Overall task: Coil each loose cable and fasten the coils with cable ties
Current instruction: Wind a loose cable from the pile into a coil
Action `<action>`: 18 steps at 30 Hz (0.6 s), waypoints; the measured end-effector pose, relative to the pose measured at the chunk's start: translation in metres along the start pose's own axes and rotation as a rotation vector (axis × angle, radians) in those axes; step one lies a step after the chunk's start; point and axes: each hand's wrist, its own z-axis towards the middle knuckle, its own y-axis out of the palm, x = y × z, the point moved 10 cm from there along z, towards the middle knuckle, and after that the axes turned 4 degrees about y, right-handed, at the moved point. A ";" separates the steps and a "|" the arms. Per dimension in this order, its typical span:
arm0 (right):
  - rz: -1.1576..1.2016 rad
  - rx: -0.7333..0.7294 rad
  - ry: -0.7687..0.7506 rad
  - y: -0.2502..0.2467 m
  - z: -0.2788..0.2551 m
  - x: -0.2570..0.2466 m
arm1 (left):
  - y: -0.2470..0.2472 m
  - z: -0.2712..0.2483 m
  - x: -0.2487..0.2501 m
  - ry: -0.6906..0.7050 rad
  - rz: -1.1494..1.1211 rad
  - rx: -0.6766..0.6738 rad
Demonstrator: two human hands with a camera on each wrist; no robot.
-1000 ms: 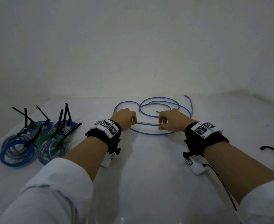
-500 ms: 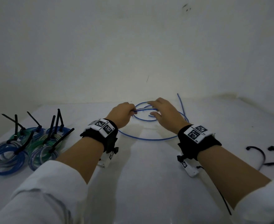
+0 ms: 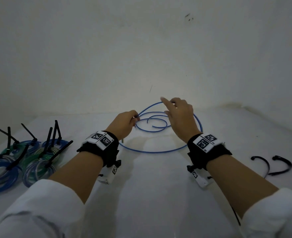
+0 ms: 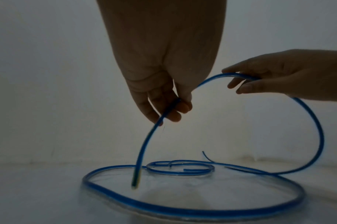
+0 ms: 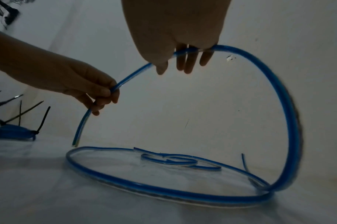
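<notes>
A loose blue cable (image 3: 152,152) lies in wide loops on the white table (image 3: 150,194), with a small curl at its middle. My left hand (image 3: 136,120) pinches the cable near one end, and the short free end (image 4: 135,183) hangs down toward the table. My right hand (image 3: 167,107) is raised a little farther back and to the right. Its thumb and fingers hold the cable (image 5: 295,121) loosely, index finger stretched out. Between the hands the cable (image 4: 141,151) rises in a tall arch, then drops on the right to the table.
Several tied blue and green coils (image 3: 21,162) with black tie tails sticking up lie at the left edge. Two loose black cable ties (image 3: 265,164) lie at the right. A pale wall stands close behind the table.
Both hands have risen from the table. The right hand moved up and back along the cable, lifting it from a short straight stretch into a tall arch.
</notes>
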 end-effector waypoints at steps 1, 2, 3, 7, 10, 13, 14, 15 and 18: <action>0.040 0.023 0.038 -0.005 0.002 0.004 | -0.004 0.000 0.001 0.013 -0.019 0.034; 0.082 0.034 0.087 -0.008 0.004 0.010 | -0.008 -0.001 0.000 0.021 -0.041 0.057; 0.115 0.028 0.148 -0.009 0.004 0.020 | -0.010 -0.002 -0.003 0.010 -0.065 0.064; 0.215 -0.013 0.413 -0.007 -0.001 0.060 | -0.004 -0.006 -0.030 -0.143 -0.151 -0.012; 0.217 -0.075 0.524 -0.002 -0.006 0.074 | -0.003 -0.008 -0.037 -0.216 -0.253 -0.001; 0.169 -0.189 0.503 0.011 -0.010 0.069 | -0.004 -0.007 -0.030 -0.255 -0.489 0.078; 0.163 -0.205 0.486 0.013 -0.010 0.065 | -0.004 -0.006 -0.025 -0.255 -0.582 0.089; 0.186 -0.209 0.472 0.014 -0.011 0.061 | -0.004 -0.005 -0.019 -0.247 -0.654 0.093; 0.300 -0.217 0.455 0.016 -0.013 0.052 | -0.002 -0.002 -0.002 -0.230 -0.816 0.081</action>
